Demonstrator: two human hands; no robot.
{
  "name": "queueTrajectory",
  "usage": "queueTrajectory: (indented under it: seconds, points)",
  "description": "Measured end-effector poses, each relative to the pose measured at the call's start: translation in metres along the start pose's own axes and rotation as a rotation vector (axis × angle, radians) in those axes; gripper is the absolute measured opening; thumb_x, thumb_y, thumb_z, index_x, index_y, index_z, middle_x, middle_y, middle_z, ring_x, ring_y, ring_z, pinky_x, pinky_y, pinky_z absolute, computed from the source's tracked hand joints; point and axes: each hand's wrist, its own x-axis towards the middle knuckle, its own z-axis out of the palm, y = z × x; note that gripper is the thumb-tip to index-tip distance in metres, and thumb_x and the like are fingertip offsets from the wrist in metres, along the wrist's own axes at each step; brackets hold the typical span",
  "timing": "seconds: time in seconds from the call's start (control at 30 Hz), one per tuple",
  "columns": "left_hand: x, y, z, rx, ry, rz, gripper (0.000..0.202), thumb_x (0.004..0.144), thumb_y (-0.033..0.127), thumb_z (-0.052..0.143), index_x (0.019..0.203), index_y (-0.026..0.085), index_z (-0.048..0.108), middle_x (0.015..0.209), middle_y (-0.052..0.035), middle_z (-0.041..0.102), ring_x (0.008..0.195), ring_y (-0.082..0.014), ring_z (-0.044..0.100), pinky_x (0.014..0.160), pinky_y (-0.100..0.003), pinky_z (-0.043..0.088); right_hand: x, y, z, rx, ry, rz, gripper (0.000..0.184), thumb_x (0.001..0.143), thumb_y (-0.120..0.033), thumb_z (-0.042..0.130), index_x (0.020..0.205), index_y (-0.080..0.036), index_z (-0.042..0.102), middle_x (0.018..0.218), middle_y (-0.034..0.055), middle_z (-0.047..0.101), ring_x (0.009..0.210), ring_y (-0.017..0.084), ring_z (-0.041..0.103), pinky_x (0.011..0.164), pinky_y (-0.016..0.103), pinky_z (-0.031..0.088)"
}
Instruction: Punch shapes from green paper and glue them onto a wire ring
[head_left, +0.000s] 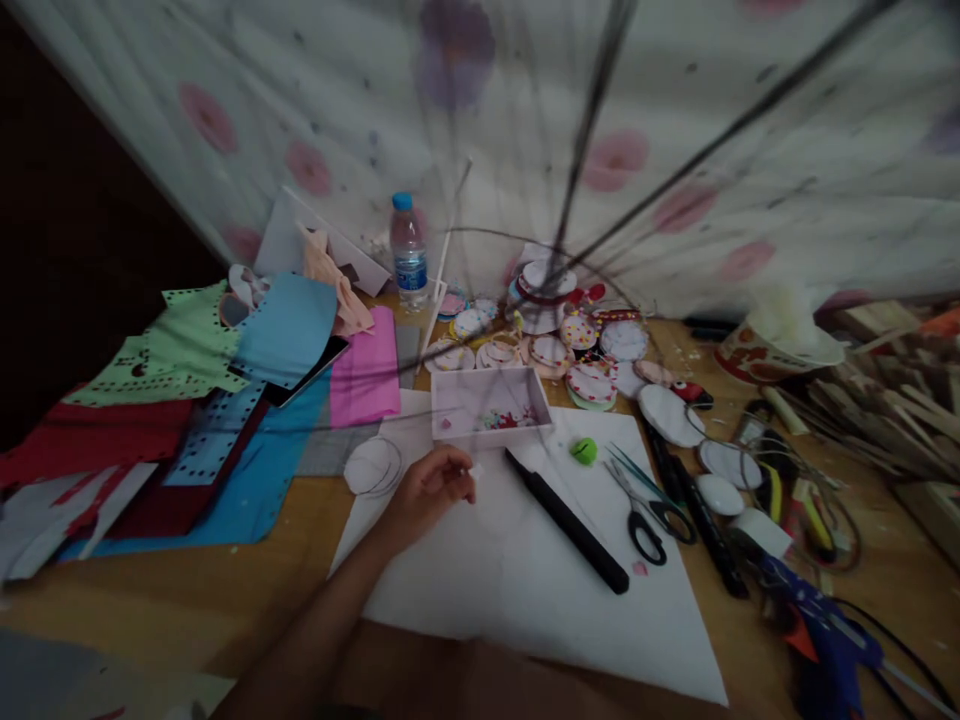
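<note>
My left hand (431, 490) reaches in from the lower left over a white sheet (465, 580). Its thumb and fingers are pinched together on a tiny white piece (477, 471), too small to make out. Just beyond the fingers stands a shallow white box (491, 437) with small red, green and pink bits inside. A black craft knife or similar long-handled tool (577, 535) lies to the right of the hand. White round discs (373, 466) lie to its left. My right hand is not in view; a blurred brown shape at the bottom edge cannot be told.
Scissors (646, 510), tweezers (637, 470) and a green ball (584, 451) lie on the sheet's right half. Coloured felt sheets (285, 330) pile up at left. Behind stand a water bottle (409, 255) and decorated discs (546, 352). A blue glue gun (821, 630) lies lower right.
</note>
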Motion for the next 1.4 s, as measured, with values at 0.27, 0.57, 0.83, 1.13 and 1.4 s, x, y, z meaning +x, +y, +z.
queueTrajectory:
  seconds: [0.27,0.57,0.83,1.13,1.4]
  points:
    - [-0.03,-0.004,-0.007,0.447,-0.124,0.135,0.006,0.081,0.018,0.062,0.087,0.019,0.064,0.089,-0.0038,0.06,0.086,-0.0192,0.055,0.078,-0.033,0.043,-0.05,0.018,-0.049,-0.381,0.499,0.359,0.034,0.091,-0.016,0.041,0.124,-0.021,0.046,0.106,0.0124,0.058,0.097,0.025,0.055,0.085,0.043,0.045]
    - [-0.036,0.001,0.001,0.662,-0.186,0.187,0.012,0.085,0.014,0.056,0.095,0.02,0.06,0.093,-0.0044,0.061,0.089,-0.0206,0.053,0.082,-0.036,0.042,-0.059,0.054,-0.06,-0.664,0.626,0.594,0.031,0.09,-0.032,0.048,0.115,-0.015,0.053,0.1,0.0134,0.056,0.092,0.03,0.052,0.082,0.049,0.045]
    - [-0.038,-0.002,0.004,0.645,-0.121,0.185,0.012,0.087,0.009,0.05,0.093,0.019,0.054,0.089,-0.0042,0.058,0.087,-0.0188,0.054,0.079,-0.032,0.045,-0.072,0.028,-0.047,-0.115,0.739,0.729,0.026,0.095,-0.038,0.036,0.112,-0.021,0.047,0.097,0.0072,0.063,0.087,0.021,0.061,0.075,0.031,0.05]
    - [-0.03,-0.001,-0.005,0.59,-0.146,0.226,0.024,0.085,0.003,0.047,0.097,0.022,0.057,0.096,-0.0031,0.059,0.091,-0.0152,0.058,0.081,-0.028,0.048,-0.064,0.001,-0.02,0.076,0.806,0.785,0.034,0.091,-0.042,0.041,0.117,-0.021,0.049,0.095,0.0051,0.067,0.081,0.019,0.064,0.07,0.025,0.051]
    - [-0.037,-0.007,0.011,0.682,0.082,0.182,0.026,0.083,0.017,0.059,0.108,0.017,0.05,0.105,-0.0102,0.053,0.101,-0.0244,0.051,0.088,-0.042,0.045,-0.059,-0.001,-0.011,0.023,0.795,0.781,0.033,0.09,-0.041,0.042,0.116,-0.023,0.052,0.104,0.0056,0.069,0.09,0.019,0.066,0.077,0.025,0.051]
